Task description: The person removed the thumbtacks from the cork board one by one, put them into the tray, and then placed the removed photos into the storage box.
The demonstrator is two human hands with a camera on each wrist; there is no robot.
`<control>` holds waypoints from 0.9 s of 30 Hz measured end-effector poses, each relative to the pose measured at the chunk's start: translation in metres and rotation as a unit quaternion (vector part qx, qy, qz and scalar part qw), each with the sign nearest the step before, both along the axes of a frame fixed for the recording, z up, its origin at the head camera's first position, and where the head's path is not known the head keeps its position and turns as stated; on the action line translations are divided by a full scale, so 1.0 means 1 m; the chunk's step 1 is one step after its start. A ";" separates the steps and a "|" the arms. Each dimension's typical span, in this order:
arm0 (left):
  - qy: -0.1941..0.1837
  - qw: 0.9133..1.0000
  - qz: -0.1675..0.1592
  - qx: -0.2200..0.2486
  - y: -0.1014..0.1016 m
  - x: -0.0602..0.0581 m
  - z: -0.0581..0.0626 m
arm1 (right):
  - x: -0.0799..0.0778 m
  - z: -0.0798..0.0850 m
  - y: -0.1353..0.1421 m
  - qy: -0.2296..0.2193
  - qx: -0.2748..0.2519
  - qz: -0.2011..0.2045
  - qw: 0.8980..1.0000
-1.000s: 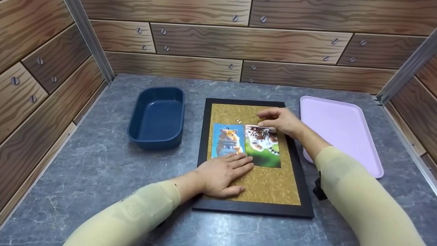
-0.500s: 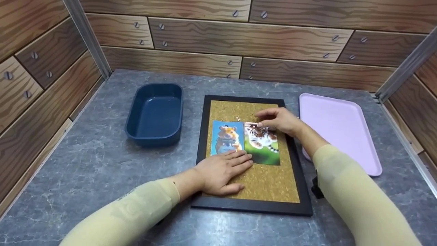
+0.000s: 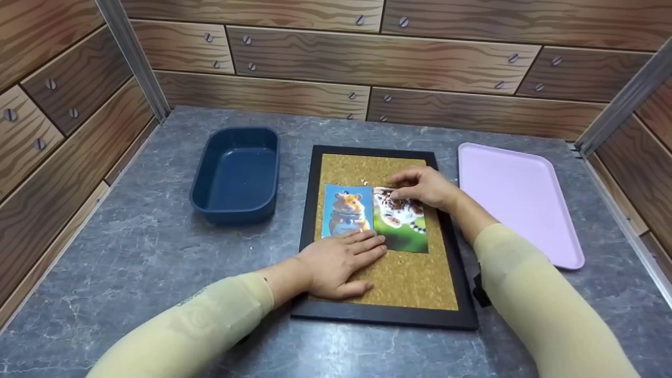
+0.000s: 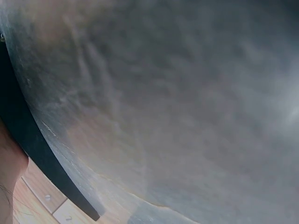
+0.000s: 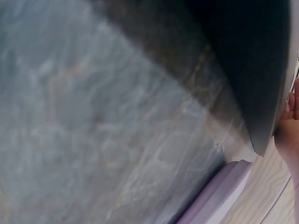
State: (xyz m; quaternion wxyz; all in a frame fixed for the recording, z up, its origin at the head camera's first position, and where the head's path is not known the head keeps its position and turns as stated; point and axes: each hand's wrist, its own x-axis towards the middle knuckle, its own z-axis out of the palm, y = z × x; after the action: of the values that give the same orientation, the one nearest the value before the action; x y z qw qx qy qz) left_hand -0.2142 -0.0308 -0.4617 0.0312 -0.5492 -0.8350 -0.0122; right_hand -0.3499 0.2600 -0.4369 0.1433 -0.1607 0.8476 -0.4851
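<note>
In the head view, a cork board [image 3: 409, 283] with a black frame [image 3: 388, 321] lies on the table. On it lie a hamster picture [image 3: 344, 207] with a blue background and, just to its right, a tiger picture [image 3: 401, 233]. My left hand [image 3: 338, 265] rests flat on the board, its fingertips over the lower edges of both pictures. At the top of the tiger picture, the thumb of my right hand [image 3: 428, 188] touches the edge; the other fingers are bent above, apart from the thumb. Whether anything small sits under the thumb is hidden.
Left of the board stands a dark blue tub [image 3: 236, 178]. A lilac tray [image 3: 517, 205] lies to the right, close to my right forearm. Small shiny bits [image 3: 364, 182] show above the hamster picture. Wood-patterned walls enclose the grey table [image 3: 157, 236] at the back and sides.
My right hand has shifted slightly left along the top edge of the tiger picture. My left hand stays on the board, and the head view has tilted a little.
</note>
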 end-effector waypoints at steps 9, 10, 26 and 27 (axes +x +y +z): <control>-0.006 1.000 0.003 -0.003 -0.001 -0.001 0.000 | -0.001 -0.001 -0.004 0.005 -0.007 0.003 1.000; -0.006 1.000 0.003 -0.003 -0.001 -0.002 0.000 | -0.001 -0.001 -0.004 0.012 -0.002 0.005 1.000; -0.014 1.000 0.000 0.008 -0.001 0.000 -0.001 | 0.003 0.000 -0.004 0.064 0.040 0.012 0.997; -0.013 1.000 0.000 0.009 -0.001 0.000 -0.001 | 0.002 -0.001 -0.004 0.065 0.042 0.012 0.997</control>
State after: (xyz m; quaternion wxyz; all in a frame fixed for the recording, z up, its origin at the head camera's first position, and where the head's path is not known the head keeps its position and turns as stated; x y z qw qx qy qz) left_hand -0.2141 -0.0315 -0.4624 0.0251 -0.5488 -0.8352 -0.0269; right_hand -0.3475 0.2559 -0.4374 0.1004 -0.1956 0.8727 -0.4359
